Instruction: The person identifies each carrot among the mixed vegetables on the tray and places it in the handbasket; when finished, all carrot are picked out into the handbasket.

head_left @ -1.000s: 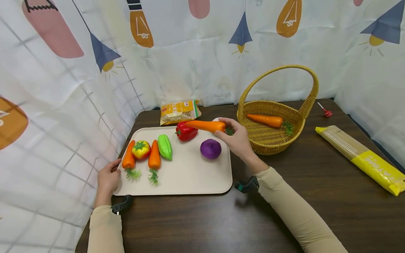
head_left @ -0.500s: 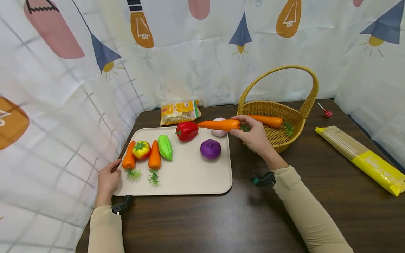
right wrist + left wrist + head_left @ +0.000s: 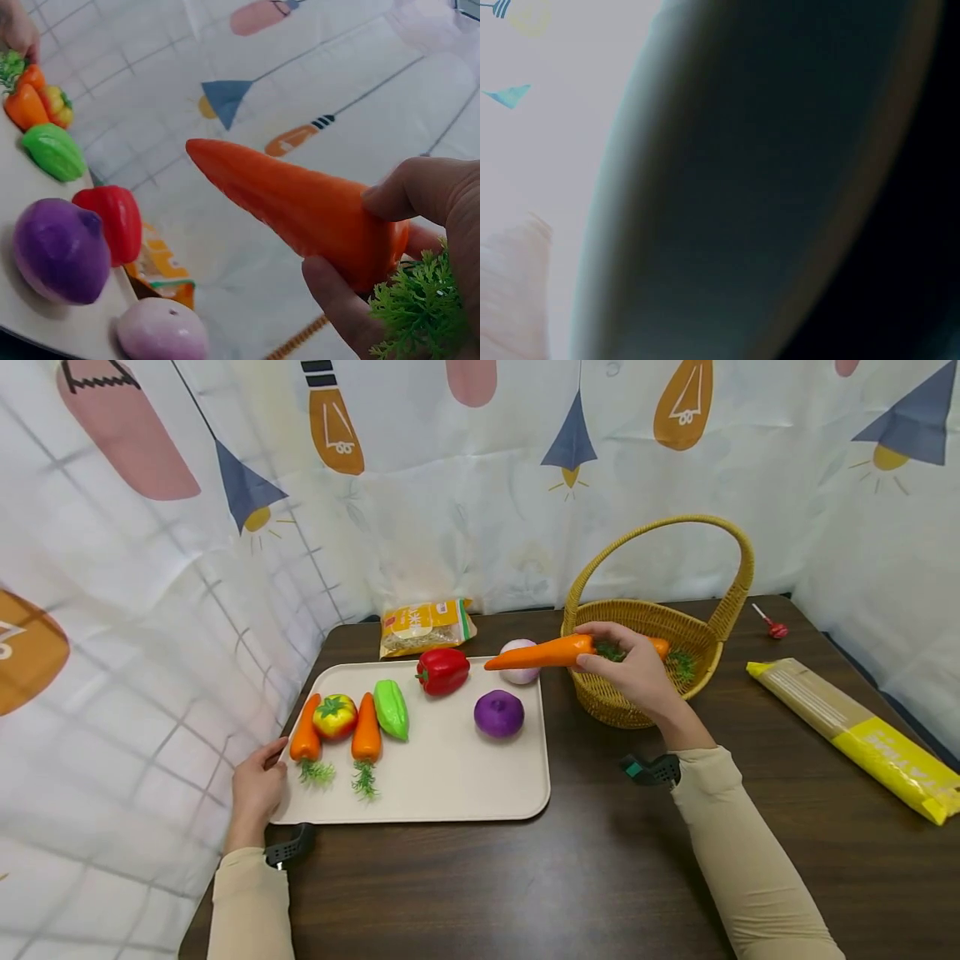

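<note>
My right hand [image 3: 633, 670] pinches an orange carrot [image 3: 546, 653] near its leafy end. Its tip points left, over a pale pinkish bulb [image 3: 520, 662] at the tray's corner. That hand is in front of the wicker basket [image 3: 622, 710] and partly hides another carrot [image 3: 660, 647] inside. At the far left, my left hand [image 3: 257, 783] holds the edge of the cream tray [image 3: 442, 781]. On the tray lie two carrots [image 3: 366, 728], a red-yellow tomato [image 3: 335, 717], a green vegetable [image 3: 391, 709], a red pepper [image 3: 442, 672] and a purple onion [image 3: 498, 713]. The left wrist view is mostly dark and blurred.
A yellow bag of grain [image 3: 426, 627] sits behind the tray. To the right of the basket are a red lollipop [image 3: 777, 629] and a long yellow noodle packet [image 3: 862, 739]. The basket's tall handle [image 3: 690, 518] arches above it. Patterned curtains [image 3: 465, 485] border the dark table [image 3: 465, 893].
My right hand has moved rightward with the carrot, from over the tray to the front of the basket. The pale bulb has come into fuller view. My left hand and the tray have stayed put.
</note>
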Demonstrator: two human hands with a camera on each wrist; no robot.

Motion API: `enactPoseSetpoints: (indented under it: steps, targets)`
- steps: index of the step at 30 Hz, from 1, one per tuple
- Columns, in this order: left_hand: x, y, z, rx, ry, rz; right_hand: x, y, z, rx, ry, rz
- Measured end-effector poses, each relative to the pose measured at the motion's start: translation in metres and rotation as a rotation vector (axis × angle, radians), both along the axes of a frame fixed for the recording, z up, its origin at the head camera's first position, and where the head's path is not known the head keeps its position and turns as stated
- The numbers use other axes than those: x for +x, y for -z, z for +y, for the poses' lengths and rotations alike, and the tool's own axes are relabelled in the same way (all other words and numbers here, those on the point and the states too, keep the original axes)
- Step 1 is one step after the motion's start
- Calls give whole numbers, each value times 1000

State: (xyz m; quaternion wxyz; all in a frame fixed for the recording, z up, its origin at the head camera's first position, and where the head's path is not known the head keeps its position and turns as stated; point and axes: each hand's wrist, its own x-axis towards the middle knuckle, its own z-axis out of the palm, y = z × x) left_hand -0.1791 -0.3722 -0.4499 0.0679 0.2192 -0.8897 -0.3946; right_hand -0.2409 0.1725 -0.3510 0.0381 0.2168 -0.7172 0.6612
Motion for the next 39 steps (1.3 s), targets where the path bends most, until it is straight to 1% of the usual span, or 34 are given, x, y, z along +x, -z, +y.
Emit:
enactPoseSetpoints:
  steps: [5, 8, 11, 12, 13, 21, 25, 28, 35, 39]
  targets:
    - [0, 1, 0, 0, -3, 4, -1, -4, 20, -65, 2, 3]
    - [-1, 1, 0, -1, -8, -3, -1, -7, 31, -42, 3, 10]
    - [-2, -1, -1, -12, -11, -9, 0, -10, 41, 27, 46, 23]
    - [-2, -1, -1, -17, -13, -6, 0, -11, 44, 31, 55, 19]
    - [-2, -1, 0, -19, -13, -4, 0, -12, 46, 15, 55, 12]
    - [-1, 1, 1, -20, -14, 22, 3, -15, 69, -74, 141, -8]
    - [-1, 2, 1, -18, -17, 21, 5, -15, 80, -189, 131, -7]
    - [-1, 2, 0, -20, -18, 21, 5, -15, 88, -246, 135, 10]
    - [-1, 1, 0, -20, -16, 18, 2, -10, 99, -321, 162, 16]
    - [-2, 0, 0, -14, -10, 5, -1, -7, 103, -342, 192, -7]
